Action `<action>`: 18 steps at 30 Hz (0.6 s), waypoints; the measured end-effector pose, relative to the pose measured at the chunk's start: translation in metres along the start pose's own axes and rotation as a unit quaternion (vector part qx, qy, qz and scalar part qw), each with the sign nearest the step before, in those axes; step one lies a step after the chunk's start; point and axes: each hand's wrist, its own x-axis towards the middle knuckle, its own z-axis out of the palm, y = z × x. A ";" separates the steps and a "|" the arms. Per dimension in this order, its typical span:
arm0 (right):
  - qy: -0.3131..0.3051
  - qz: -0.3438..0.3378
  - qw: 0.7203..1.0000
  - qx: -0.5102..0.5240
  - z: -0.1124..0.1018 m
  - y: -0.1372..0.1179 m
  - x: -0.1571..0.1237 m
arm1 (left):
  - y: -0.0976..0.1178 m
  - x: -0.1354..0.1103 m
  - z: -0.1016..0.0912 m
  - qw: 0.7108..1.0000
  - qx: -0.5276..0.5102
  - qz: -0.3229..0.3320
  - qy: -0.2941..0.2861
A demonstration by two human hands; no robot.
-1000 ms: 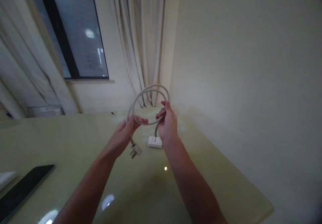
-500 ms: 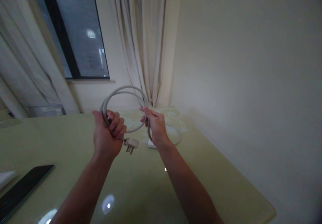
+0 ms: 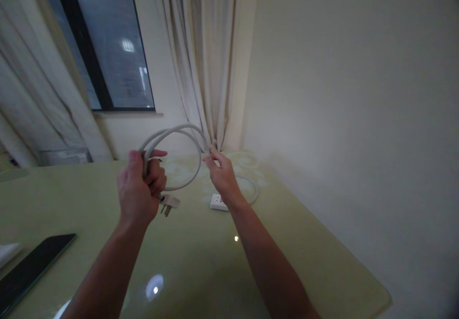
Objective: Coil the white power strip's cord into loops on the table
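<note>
Loops of a white power cord (image 3: 178,128) hang in the air between my two hands. My left hand (image 3: 140,187) is closed around the left side of the coil, its thumb up and its index finger stretched out. Below its fingers dangles the cord's plug (image 3: 169,202), prongs pointing down. My right hand (image 3: 223,173) pinches the cord at the right of the loop between thumb and fingertips. Behind that wrist a white power strip (image 3: 217,202) lies on the table, partly hidden by the hand, with a length of cord curving out to its right.
The pale green glossy table (image 3: 201,257) reaches to the wall (image 3: 340,118) at the right. A dark flat device (image 3: 34,271) lies at the left, with a white object (image 3: 7,253) beside it. Behind the table hang curtains (image 3: 204,56) next to a window (image 3: 111,41).
My left hand has moved left with the plug, and its index finger has straightened. My right hand now pinches higher on the loop, and more of the power strip shows.
</note>
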 end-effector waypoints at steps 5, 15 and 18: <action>0.011 -0.038 0.999 -0.032 0.000 -0.007 -0.002 | -0.001 0.002 -0.006 0.997 0.079 0.011 0.018; -0.031 0.057 0.998 0.012 -0.011 -0.020 -0.005 | 0.002 0.005 -0.007 0.999 0.030 -0.024 -0.034; -0.019 0.041 0.998 -0.033 -0.010 -0.018 -0.004 | 0.004 0.002 -0.003 0.999 0.011 -0.014 -0.040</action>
